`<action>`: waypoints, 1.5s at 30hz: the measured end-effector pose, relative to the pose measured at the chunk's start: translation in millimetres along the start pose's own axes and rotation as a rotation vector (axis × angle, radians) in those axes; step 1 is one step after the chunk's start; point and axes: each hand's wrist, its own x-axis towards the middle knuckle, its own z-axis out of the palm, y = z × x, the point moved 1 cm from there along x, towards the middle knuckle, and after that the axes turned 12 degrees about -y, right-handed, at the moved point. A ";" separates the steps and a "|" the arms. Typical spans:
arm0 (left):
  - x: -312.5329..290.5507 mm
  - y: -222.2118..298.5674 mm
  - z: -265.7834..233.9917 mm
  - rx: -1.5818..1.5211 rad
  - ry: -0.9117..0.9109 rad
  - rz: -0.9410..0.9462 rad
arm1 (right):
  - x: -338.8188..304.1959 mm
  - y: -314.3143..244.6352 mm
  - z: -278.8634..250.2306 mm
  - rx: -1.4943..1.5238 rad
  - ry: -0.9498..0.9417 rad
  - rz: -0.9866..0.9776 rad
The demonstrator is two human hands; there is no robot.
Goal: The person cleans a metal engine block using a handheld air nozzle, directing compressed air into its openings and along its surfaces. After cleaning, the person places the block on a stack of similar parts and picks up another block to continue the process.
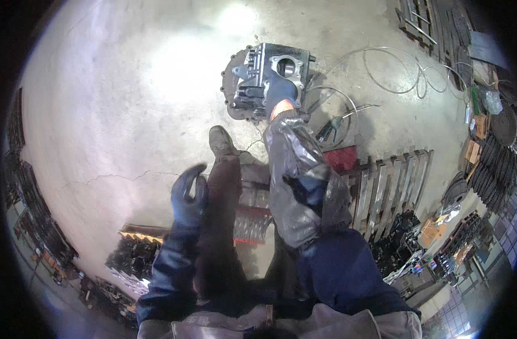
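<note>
A metal gearbox housing [258, 82] with a round dark flange on its left side rests on the concrete floor ahead of me. My right hand [281, 92], in a blue glove, grips it near the round opening on its upper right; its fingertips are partly hidden there. Above that wrist, a shiny dark sleeve cover wraps the forearm. My left hand [189, 189], also gloved in blue, hangs beside my leg, thumb and fingers apart with nothing between them.
A blow gun [329, 130] lies on the floor right of the housing, by a looping hose [391, 91]. Wooden pallets [391, 183] and dark metal parts [402, 231] stand to the right. More dark parts [135, 254] sit at lower left. My shoe [222, 141] is close to the housing.
</note>
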 end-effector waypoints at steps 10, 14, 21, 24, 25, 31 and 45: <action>232.4 -42.3 123.1 -0.208 -0.158 -0.005 | -36.7 9.0 -6.3 0.050 -0.223 -0.173; 265.1 -53.3 135.3 -0.061 -0.100 0.282 | -84.6 -23.5 -46.2 -0.690 -0.324 -0.413; 296.7 -66.2 136.9 0.593 0.091 0.626 | -31.9 -66.8 -118.4 -1.114 -0.068 -0.822; 295.2 -67.1 138.4 0.503 0.055 0.652 | 0.4 -50.9 -115.4 -1.537 0.183 -1.291; 294.9 -68.1 138.4 0.440 0.041 0.665 | 6.3 -46.9 -116.9 -1.562 0.202 -1.264; 265.6 -81.0 132.8 0.397 -0.031 0.811 | 5.6 -26.8 -122.0 -1.575 0.185 -1.344; 326.5 -33.4 148.9 0.742 -0.094 0.700 | 14.5 -35.4 -109.6 -1.546 0.214 -1.252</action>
